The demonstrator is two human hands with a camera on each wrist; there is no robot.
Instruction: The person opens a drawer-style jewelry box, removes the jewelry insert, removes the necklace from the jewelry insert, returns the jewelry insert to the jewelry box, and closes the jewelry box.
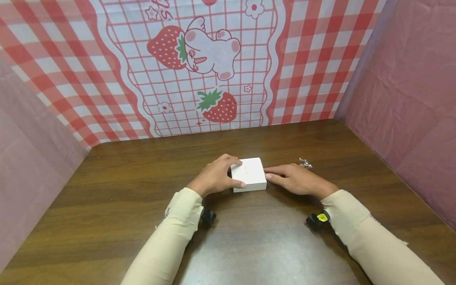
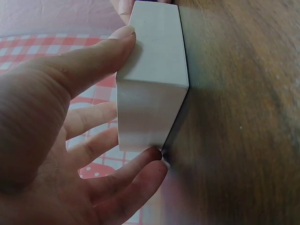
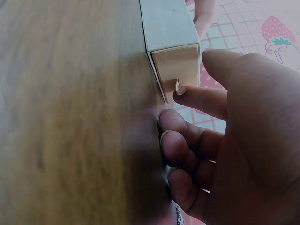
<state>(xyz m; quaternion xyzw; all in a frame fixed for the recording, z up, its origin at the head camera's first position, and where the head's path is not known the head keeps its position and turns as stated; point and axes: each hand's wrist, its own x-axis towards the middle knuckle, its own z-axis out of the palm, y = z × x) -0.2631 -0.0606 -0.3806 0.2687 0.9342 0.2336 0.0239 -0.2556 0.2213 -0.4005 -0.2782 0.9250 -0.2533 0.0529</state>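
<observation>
A small white box with faint lettering on its lid lies flat on the wooden table. My left hand grips it from the left, thumb along the near side and fingers around the far side. The box's right end is a peach-coloured inner drawer face with a small pull tab. At that tab is the index fingertip of my right hand. The right thumb stands apart beside the box edge, and the other fingers rest loosely bent near the tabletop.
A small silvery metal trinket lies on the table just beyond the right hand. Behind the table hangs a red-and-white checked cloth with strawberries. Pink cloth closes off both sides.
</observation>
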